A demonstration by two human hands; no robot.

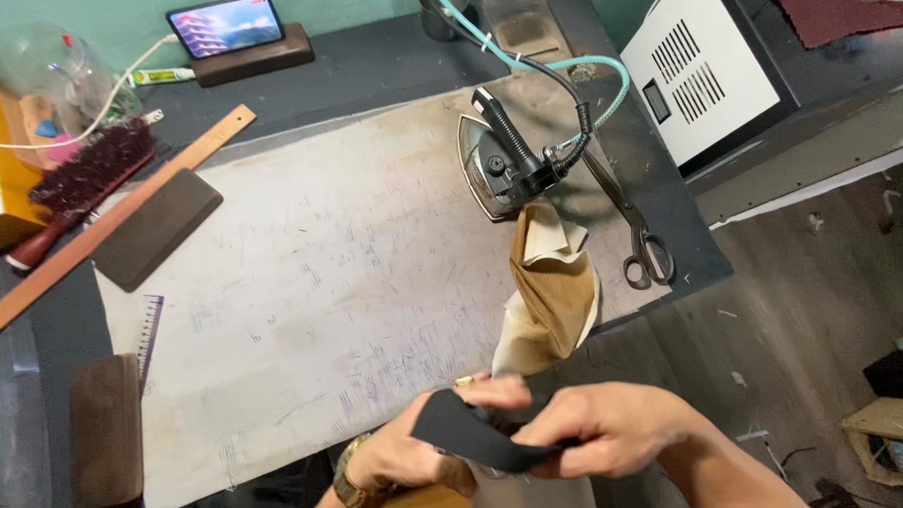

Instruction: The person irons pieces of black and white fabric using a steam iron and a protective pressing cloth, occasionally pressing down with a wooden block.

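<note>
I see both hands low in the head view, at the near edge of the surface, working one piece of black fabric between them. My left hand is closed on the fabric's left end, fingers curled under it and thumb on top; a gold-coloured watch sits on that wrist. My right hand is closed on the fabric's right end, pinching it between thumb and fingers, so the black strip runs across from one hand to the other, held just above the surface's near edge.

Just beyond the hands a tan cloth with a paler lining stands up in a loose fold, its lower end dropping toward the hands; whether it touches the black fabric I cannot tell. Directly behind the cloth an iron rests on the pale, pen-marked cover of the surface, with a black cable and a teal hose arching off its rear. A pair of scissors lies to the right of the iron, on the dark strip near the surface's right edge.

Well apart on the left lie a long wooden ruler, a dark flat block touching its near side, a brush with reddish bristles, and a brown block by the near left corner. A phone with its screen lit leans at the far edge. A white box with vent slots stands to the far right.
</note>
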